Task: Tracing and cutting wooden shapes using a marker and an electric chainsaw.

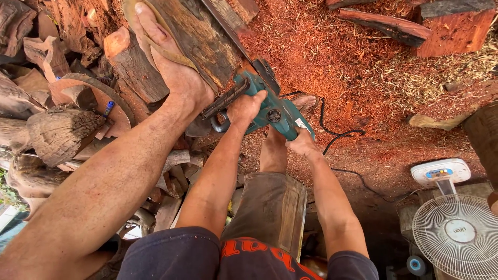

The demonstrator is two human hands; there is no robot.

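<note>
Around the black front handle of the teal plastic chainsaw (277, 113), the fingers of the left hand (246, 106) are closed tight, and the right hand (302, 143) wraps the rear grip. The saw's flat metal bar lies against a rough, dark log (202, 36), where a sandalled foot (166, 62) presses. Soft red sawdust (321, 46) covers the ground.

We see a teal electric chainsaw (272, 106) mid-frame, bar angled to the upper left, cutting into a dark, weathered log (199, 36) at top centre.
</note>
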